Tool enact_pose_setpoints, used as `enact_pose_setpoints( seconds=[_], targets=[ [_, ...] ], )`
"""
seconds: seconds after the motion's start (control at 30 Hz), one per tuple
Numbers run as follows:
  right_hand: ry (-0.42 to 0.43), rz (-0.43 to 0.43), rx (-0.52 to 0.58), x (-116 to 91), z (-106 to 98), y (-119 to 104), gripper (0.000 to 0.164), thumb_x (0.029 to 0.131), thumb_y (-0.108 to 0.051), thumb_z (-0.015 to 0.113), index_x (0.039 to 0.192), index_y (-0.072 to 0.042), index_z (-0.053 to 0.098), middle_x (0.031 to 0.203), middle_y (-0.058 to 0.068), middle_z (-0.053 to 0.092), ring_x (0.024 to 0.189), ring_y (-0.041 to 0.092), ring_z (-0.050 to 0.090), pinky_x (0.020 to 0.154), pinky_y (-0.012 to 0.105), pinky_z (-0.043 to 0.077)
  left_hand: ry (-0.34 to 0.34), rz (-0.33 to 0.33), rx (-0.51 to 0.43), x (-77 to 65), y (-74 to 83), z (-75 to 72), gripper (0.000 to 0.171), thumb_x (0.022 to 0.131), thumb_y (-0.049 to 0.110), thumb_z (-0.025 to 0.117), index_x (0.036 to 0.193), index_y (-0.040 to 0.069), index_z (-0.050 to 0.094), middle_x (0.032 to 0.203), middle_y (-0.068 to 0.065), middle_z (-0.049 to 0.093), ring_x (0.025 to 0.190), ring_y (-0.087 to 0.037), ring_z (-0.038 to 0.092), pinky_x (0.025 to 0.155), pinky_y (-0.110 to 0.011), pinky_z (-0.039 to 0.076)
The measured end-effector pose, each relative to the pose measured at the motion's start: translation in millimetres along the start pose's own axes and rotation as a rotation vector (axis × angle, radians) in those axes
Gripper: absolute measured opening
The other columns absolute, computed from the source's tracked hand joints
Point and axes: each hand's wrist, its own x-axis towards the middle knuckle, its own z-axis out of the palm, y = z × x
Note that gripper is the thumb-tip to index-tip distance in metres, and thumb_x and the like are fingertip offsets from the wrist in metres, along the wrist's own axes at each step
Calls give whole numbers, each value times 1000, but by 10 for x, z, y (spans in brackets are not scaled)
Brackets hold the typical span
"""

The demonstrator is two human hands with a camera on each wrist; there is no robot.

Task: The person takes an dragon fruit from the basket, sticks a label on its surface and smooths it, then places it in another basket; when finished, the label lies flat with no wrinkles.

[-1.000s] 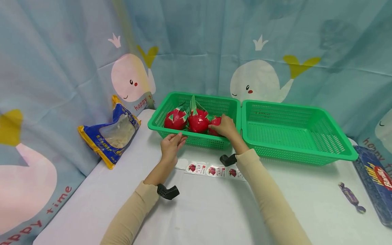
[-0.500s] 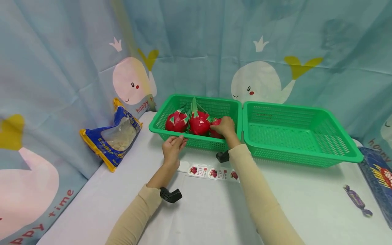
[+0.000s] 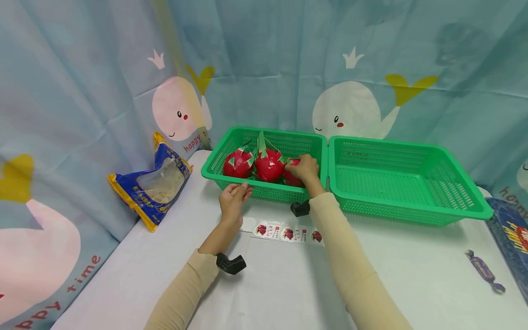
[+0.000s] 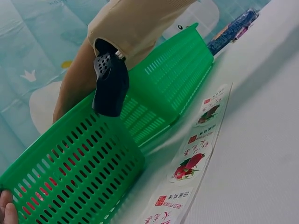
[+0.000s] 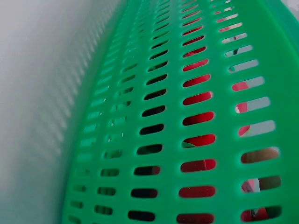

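Note:
In the head view three red dragon fruits with green-tipped scales sit in the left green basket [image 3: 272, 191]. The left dragon fruit [image 3: 238, 165] and the middle dragon fruit [image 3: 269, 166] stand side by side. My right hand [image 3: 306, 169] reaches over the rim and grips the right dragon fruit [image 3: 292, 178], partly covering it. At the basket's front left, my left hand [image 3: 232, 200] pinches the rim, and its fingertips [image 4: 8, 211] show at the corner of the left wrist view. Through the slots in the right wrist view, red fruit skin is visible.
A second green basket [image 3: 383, 183] adjoins on the right. A strip of dragon fruit stickers [image 3: 272, 230] lies in front of the left basket. A blue-yellow bag [image 3: 158, 181] leans at the left; a purple-wrapped candy [image 3: 484, 271] and a blue pack [image 3: 511, 224] lie at right.
The head view has shifted slightly. My right hand keeps its grip on the right dragon fruit, and my left hand stays at the basket rim.

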Motion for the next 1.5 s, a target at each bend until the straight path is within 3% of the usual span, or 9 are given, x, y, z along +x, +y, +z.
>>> enact_pose_setpoints(
  seconds=[0.37, 0.6, 0.77, 1.0, 1.13, 1.33, 1.5],
  targets=[
    [68, -56, 64, -50, -25, 47, 66, 78, -32, 69, 134, -5, 47, 120, 16, 58, 103, 34, 55, 86, 45, 48, -25, -9, 7, -11, -35, -11, 15, 87, 7, 62, 92, -3, 53, 71, 1, 69, 71, -12, 68, 75, -25, 56],
    [218, -136, 136, -34, -52, 93, 64, 75, -26, 71, 132, -7, 49, 119, 15, 59, 100, 31, 56, 80, 44, 52, -38, -6, 7, -8, -44, -4, 13, 86, 8, 63, 90, -1, 54, 72, 0, 70, 73, -13, 68, 77, -27, 55],
    [258, -172, 173, -53, -104, 109, 62, 75, -23, 70, 131, -7, 51, 119, 15, 60, 100, 31, 55, 78, 44, 52, -35, -4, 5, -9, -45, -2, 13, 86, 8, 64, 90, -1, 55, 72, 0, 70, 74, -16, 69, 79, -29, 55],
    [243, -185, 218, -91, -194, 99, 62, 75, -23, 70, 132, -8, 50, 125, 13, 58, 103, 31, 56, 79, 43, 54, -40, -1, 9, -17, -49, -14, 16, 86, 8, 63, 92, -4, 55, 72, 0, 70, 73, -15, 69, 74, -25, 56],
    [210, -151, 281, -82, -341, 66, 62, 76, -24, 68, 133, -10, 49, 128, 13, 55, 105, 30, 56, 82, 43, 54, -49, 2, 15, -17, -40, -19, 16, 87, 9, 63, 92, -5, 55, 71, 1, 70, 72, -13, 69, 73, -23, 56],
    [87, -39, 517, -130, -698, -29, 61, 79, -26, 66, 136, -18, 45, 136, 9, 48, 114, 27, 50, 87, 42, 52, -51, 11, 12, 11, -12, -34, 15, 86, 7, 63, 91, -4, 55, 70, 1, 70, 70, -11, 68, 73, -24, 56],
    [-23, -44, 624, -222, -912, -42, 59, 84, -22, 64, 138, -18, 42, 142, 8, 40, 120, 27, 47, 91, 43, 50, -54, 27, 5, 35, 9, -46, 14, 87, 6, 62, 91, -5, 54, 69, 1, 70, 68, -10, 67, 69, -20, 56]
  ],
)
